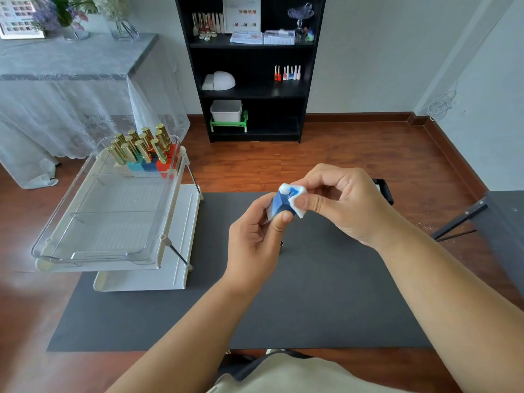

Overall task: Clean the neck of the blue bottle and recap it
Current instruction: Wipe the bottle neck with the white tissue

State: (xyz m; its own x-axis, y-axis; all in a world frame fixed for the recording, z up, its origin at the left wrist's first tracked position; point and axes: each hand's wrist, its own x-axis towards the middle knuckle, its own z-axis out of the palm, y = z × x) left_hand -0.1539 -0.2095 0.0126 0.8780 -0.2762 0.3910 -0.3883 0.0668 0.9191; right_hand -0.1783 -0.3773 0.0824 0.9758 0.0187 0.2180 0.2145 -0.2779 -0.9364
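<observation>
over dark mat [312, 293], left hand [255, 239] grips blue bottle [280, 204], right hand [340, 199] pinches pad [297, 198]

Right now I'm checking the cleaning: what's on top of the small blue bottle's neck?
A white cotton pad, pinched by the right hand, wraps the small blue bottle held in the left hand. The neck's rim is mostly covered.

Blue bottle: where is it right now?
Head view, centre: the blue bottle is held above the dark mat in the left hand, while the right hand presses a white pad on its neck.
</observation>
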